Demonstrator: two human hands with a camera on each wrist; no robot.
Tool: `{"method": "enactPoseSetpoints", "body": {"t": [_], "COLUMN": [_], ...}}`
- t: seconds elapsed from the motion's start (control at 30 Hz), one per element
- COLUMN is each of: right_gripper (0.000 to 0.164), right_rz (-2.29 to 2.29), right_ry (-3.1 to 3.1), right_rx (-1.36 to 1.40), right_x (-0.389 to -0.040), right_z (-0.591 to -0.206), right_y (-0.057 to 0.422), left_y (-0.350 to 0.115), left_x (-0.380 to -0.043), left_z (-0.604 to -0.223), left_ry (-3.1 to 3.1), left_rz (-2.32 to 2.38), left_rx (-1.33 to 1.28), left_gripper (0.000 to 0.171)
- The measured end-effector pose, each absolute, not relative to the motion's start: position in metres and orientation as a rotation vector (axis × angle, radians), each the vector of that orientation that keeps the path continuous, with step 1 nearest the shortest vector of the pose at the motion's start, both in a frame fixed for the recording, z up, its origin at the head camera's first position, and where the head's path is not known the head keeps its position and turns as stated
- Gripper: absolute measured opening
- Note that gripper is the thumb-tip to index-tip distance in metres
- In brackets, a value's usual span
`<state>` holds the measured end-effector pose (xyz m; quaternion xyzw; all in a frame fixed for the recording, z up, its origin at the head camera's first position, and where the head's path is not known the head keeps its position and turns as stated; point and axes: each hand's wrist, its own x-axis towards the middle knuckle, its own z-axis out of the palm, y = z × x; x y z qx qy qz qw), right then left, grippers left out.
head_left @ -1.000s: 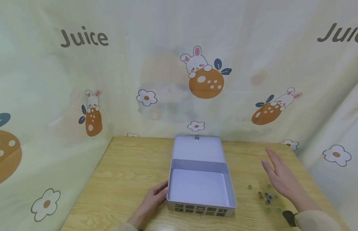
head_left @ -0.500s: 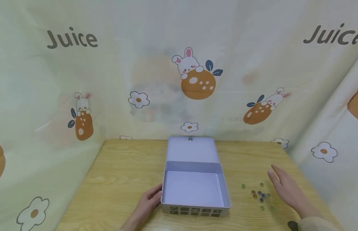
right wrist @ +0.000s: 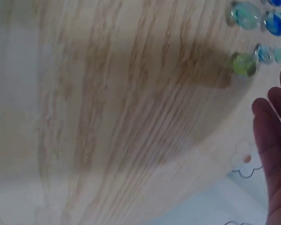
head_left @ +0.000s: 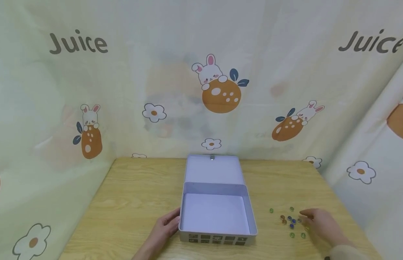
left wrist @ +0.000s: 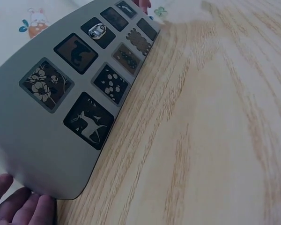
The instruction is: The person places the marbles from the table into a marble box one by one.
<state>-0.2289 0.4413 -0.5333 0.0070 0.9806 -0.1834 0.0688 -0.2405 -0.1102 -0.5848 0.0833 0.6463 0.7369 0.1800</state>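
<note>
Several marbles [head_left: 291, 226]: scattered on the counter [head_left: 139, 195] between the box [head_left: 217, 215] and the counter's right edge, nearer the near edge than the far one.
Marble colours: blue ones in the middle, two brown marbles [head_left: 282, 217] just left of them, green marbles [head_left: 292, 235] around the outside, a yellowish marble [head_left: 307, 228] close to the right hand [head_left: 323, 225].
Right hand: over the right side of the group, its fingers [right wrist: 267, 124] parted and only slightly bent, with hold of nothing; fingertips just beside the marbles, whether touching one I cannot tell.
Left hand [head_left: 162, 229]: at the box's left wall, close to its near left corner, fingers [left wrist: 40, 210] loosely bent and touching the outside, not closed round it.
Box: upright around the middle of the counter, towards the near edge, pale inside.
Lid [head_left: 213, 169]: swung fully back towards the counter's far edge, a small metal clasp [head_left: 212, 157] at its far rim.
Front wall: two rows of small dark pictures [left wrist: 89, 121], one showing a deer.
Curtain [head_left: 175, 43]: behind the far edge, printed with rabbits, oranges and flowers.
</note>
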Motion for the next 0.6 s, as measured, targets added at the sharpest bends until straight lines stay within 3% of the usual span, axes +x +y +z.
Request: {"method": "enactPoseSetpoints", "body": {"t": [0.23,0.6], "right_gripper": [0.018,0.010], "right_rz": [-0.479,-0.451], "right_ry": [2.940,2.965], "right_rx": [-0.048,-0.072], "right_x": [-0.236,-0.238], "right_z": [-0.535,-0.539], "right_y": [0.429,0.425], "left_y": [-0.110,-0.110], "left_x": [-0.240,-0.240], "left_z": [-0.585,-0.584], "left_ry": [1.807,1.787], "left_rz": [2.102,2.111], "left_rx": [0.206,0.203], "left_gripper": [0.068,0.065]}}
